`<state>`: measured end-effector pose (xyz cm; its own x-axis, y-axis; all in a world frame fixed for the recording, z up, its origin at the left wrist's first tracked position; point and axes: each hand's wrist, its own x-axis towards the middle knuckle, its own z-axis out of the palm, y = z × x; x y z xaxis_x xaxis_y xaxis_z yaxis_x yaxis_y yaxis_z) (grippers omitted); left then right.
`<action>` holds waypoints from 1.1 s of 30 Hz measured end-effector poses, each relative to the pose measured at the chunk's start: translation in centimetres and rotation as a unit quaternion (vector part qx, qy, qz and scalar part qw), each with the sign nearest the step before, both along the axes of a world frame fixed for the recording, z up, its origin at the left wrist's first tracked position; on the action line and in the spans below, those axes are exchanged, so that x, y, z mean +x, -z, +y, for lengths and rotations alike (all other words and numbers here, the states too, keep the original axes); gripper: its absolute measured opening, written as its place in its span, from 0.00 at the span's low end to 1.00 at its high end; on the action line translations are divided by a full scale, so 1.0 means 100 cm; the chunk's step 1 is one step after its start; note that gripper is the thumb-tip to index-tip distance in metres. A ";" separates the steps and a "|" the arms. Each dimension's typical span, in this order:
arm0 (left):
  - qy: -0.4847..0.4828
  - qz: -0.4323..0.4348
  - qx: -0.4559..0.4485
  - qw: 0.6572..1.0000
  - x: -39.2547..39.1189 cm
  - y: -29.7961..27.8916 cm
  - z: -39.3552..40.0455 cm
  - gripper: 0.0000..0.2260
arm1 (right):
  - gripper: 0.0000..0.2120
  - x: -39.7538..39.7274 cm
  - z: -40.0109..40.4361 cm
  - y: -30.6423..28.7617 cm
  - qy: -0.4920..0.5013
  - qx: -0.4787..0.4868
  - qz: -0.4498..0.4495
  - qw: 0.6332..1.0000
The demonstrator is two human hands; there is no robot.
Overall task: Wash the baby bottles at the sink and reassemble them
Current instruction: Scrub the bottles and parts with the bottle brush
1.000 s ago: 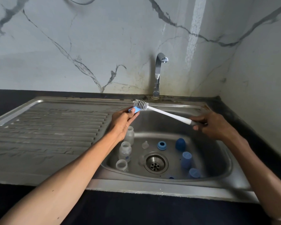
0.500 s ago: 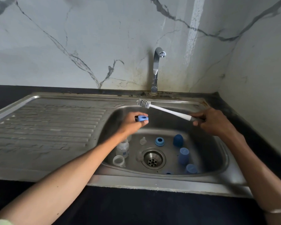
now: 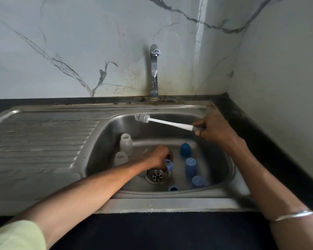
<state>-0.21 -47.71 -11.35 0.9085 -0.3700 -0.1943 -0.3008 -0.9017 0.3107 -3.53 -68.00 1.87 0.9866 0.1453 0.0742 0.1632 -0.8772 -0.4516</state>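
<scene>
Scrubbing stage, judged: parts lie loose, no bottle reassembled. Left hand (image 3: 158, 157), low in the basin just above the drain (image 3: 156, 175), fingers curled round a blue collar ring (image 3: 168, 164); whether being set down or lifted cannot be told. Just right of that grip: two blue caps (image 3: 190, 166), a third blue cap (image 3: 185, 149) a little beyond, another ring (image 3: 173, 188) nearer the front wall. Left of and beyond the grip: two clear bottles (image 3: 126, 144), upright, close together, apart from the hand. Farther back, right hand (image 3: 212, 129) wrapped round the grey handle of the bottle brush (image 3: 167, 122), bristle head held clear above the basin, touching nothing. Tap (image 3: 154, 69) behind, no water visible. Next move, judged: bring a part up to the bristles; calls for a firm pinch on a small, probably slippery ring.
</scene>
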 end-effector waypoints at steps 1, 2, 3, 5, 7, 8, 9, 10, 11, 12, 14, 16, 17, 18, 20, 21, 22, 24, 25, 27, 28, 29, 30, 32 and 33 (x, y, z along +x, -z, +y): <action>0.008 0.001 0.005 1.000 0.004 0.005 0.000 0.20 | 0.18 0.000 0.001 0.001 0.000 0.000 0.004 1.000; 0.017 0.004 0.014 1.000 0.006 0.008 -0.003 0.19 | 0.18 0.000 0.001 0.002 0.002 0.001 0.008 1.000; 0.026 0.005 0.021 0.999 0.007 0.010 -0.004 0.18 | 0.18 0.001 0.002 0.002 0.003 0.004 0.011 1.000; 0.041 0.007 0.034 0.999 0.011 0.016 -0.008 0.18 | 0.17 0.003 0.002 0.002 0.005 0.004 0.011 1.000; 0.049 0.024 0.041 0.998 0.013 0.021 -0.010 0.20 | 0.17 0.004 0.003 0.002 0.009 0.002 0.014 1.000; 0.050 0.031 0.044 0.997 0.014 0.023 -0.011 0.21 | 0.17 0.004 0.004 0.002 0.009 0.000 0.017 1.000; 0.049 0.038 0.043 0.997 0.015 0.026 -0.011 0.22 | 0.17 0.005 0.004 0.002 0.008 -0.003 0.021 1.000; 0.046 0.044 0.040 0.997 0.016 0.027 -0.011 0.23 | 0.17 0.006 0.005 0.003 0.006 -0.008 0.024 1.000; 0.046 0.047 0.035 0.997 0.017 0.030 -0.011 0.24 | 0.17 0.007 0.005 0.003 0.006 -0.012 0.026 1.000; 0.043 0.049 0.030 0.997 0.019 0.032 -0.012 0.24 | 0.17 0.007 0.005 0.003 0.006 -0.016 0.028 0.999; 0.042 0.054 0.025 0.997 0.020 0.034 -0.011 0.24 | 0.17 0.009 0.004 0.003 0.006 -0.018 0.030 0.999; 0.043 0.060 0.033 0.997 0.022 0.036 -0.011 0.24 | 0.17 0.011 0.003 0.004 0.006 -0.022 0.032 0.999; 0.045 0.063 0.035 0.996 0.022 0.037 -0.010 0.25 | 0.17 0.012 0.004 0.004 0.005 -0.024 0.035 0.999; 0.044 0.068 0.033 0.996 0.023 0.036 -0.010 0.26 | 0.17 0.013 0.004 0.005 0.004 -0.025 0.039 0.999; 0.036 0.084 0.032 0.995 0.023 0.033 -0.011 0.28 | 0.17 0.014 0.002 0.005 0.004 -0.021 0.048 0.999; 0.031 0.082 0.036 0.996 0.023 0.030 -0.012 0.28 | 0.18 0.014 0.002 0.004 0.004 -0.018 0.049 0.999; 0.026 0.067 0.039 0.997 0.023 0.028 -0.012 0.27 | 0.17 0.014 0.001 0.004 0.004 -0.017 0.048 0.999; 0.020 0.008 0.024 0.999 0.024 0.024 -0.015 0.24 | 0.17 0.013 0.000 0.003 0.004 -0.018 0.044 0.999; 0.022 -0.019 0.011 1.000 0.025 0.022 -0.017 0.25 | 0.17 0.013 -0.001 0.002 0.004 -0.018 0.045 0.999; 0.035 -0.068 -0.007 0.997 0.024 0.018 -0.025 0.27 | 0.17 0.013 -0.001 0.002 0.005 -0.015 0.046 0.999; 0.046 -0.086 -0.014 0.995 0.024 0.017 -0.030 0.28 | 0.17 0.014 0.000 0.002 0.005 -0.013 0.047 0.999; 0.060 -0.093 -0.026 0.993 0.023 0.014 -0.035 0.28 | 0.17 0.014 0.000 0.002 0.006 -0.011 0.048 0.999; 0.081 -0.091 -0.040 0.992 0.023 0.012 -0.039 0.28 | 0.17 0.014 0.000 0.002 0.008 -0.010 0.049 0.999; 0.125 -0.071 -0.053 0.988 0.022 0.009 -0.044 0.27 | 0.17 0.014 -0.001 0.002 0.005 -0.009 0.048 0.999; 0.138 -0.060 -0.048 0.987 0.022 0.009 -0.045 0.27 | 0.17 0.014 -0.001 0.002 0.003 -0.010 0.048 0.999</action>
